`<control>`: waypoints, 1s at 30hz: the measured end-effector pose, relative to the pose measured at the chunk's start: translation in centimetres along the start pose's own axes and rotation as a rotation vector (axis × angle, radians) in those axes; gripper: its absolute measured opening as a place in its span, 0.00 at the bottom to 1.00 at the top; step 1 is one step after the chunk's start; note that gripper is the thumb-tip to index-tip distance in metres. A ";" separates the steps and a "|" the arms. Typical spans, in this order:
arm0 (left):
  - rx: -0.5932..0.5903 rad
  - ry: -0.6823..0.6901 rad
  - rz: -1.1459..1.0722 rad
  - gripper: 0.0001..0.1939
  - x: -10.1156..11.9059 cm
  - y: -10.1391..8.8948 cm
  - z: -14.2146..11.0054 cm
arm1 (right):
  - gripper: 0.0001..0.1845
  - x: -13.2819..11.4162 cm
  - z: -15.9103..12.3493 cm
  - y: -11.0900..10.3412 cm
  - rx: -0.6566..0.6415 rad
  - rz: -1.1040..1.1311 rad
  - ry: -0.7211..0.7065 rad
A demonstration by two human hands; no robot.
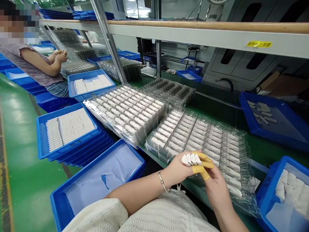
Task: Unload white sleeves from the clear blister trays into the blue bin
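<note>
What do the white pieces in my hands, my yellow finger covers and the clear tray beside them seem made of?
White pieces: matte, perhaps plastic or ceramic; their plain, even surface leaves it open.
Finger covers: probably thin rubber, close-fitting and faintly creased.
Clear tray: likely thin moulded plastic, glossy, see-through with bright glints.

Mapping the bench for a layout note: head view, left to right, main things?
Co-worker, blue tray of rowed white pieces, stacked clear blister trays, left hand, held white pieces, right hand, blue bin at right edge. Overlapping, so unplaced: clear tray behind the hands.
</note>
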State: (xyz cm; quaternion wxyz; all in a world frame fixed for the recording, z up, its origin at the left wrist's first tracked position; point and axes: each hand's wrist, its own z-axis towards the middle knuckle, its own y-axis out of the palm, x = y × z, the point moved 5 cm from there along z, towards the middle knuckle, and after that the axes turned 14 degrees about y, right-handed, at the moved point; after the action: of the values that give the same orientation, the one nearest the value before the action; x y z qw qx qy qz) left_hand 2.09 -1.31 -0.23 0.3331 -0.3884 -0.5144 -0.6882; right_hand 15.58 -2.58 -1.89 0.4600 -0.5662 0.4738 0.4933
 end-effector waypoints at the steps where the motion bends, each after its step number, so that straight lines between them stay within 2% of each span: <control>1: -0.033 0.023 0.058 0.29 0.2 -0.2 -0.1 | 0.13 -0.3 0.0 -0.2 0.007 -0.060 -0.021; 5: -0.198 0.225 0.324 0.22 1.8 -0.3 -0.2 | 0.12 -1.4 -0.2 -0.5 0.045 -0.291 -0.098; 7: -0.247 0.280 0.399 0.22 2.4 -0.2 -0.3 | 0.12 -1.6 -0.3 -0.4 0.060 -0.359 -0.118; 13: -0.293 0.305 0.484 0.21 3.1 0.1 -0.2 | 0.13 -1.5 -0.7 -0.6 0.111 -0.448 -0.173; 17: -0.318 0.311 0.492 0.19 3.2 0.3 -0.2 | 0.12 -1.4 -0.7 -0.5 0.096 -0.450 -0.183; 22: -0.273 0.266 0.494 0.18 3.2 0.2 -0.2 | 0.11 -1.2 -0.6 -0.4 0.076 -0.424 -0.161; 26: -0.190 0.121 0.440 0.17 2.2 -0.2 -0.4 | 0.11 -1.2 -0.6 -0.3 0.041 -0.370 -0.115; 28: -0.121 0.019 0.341 0.17 1.5 -0.5 -0.4 | 0.11 -1.0 -0.4 -0.4 0.005 -0.293 -0.043; 30: -0.078 -0.045 0.202 0.19 1.0 -0.7 -0.3 | 0.12 -0.7 -0.3 -0.6 -0.039 -0.141 0.087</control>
State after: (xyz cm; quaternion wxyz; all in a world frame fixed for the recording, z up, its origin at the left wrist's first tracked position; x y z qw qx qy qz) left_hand 0.98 -1.49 0.28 0.3740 -0.4662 -0.4528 -0.6616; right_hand 16.21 -2.75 -1.19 0.4614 -0.6279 0.4427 0.4438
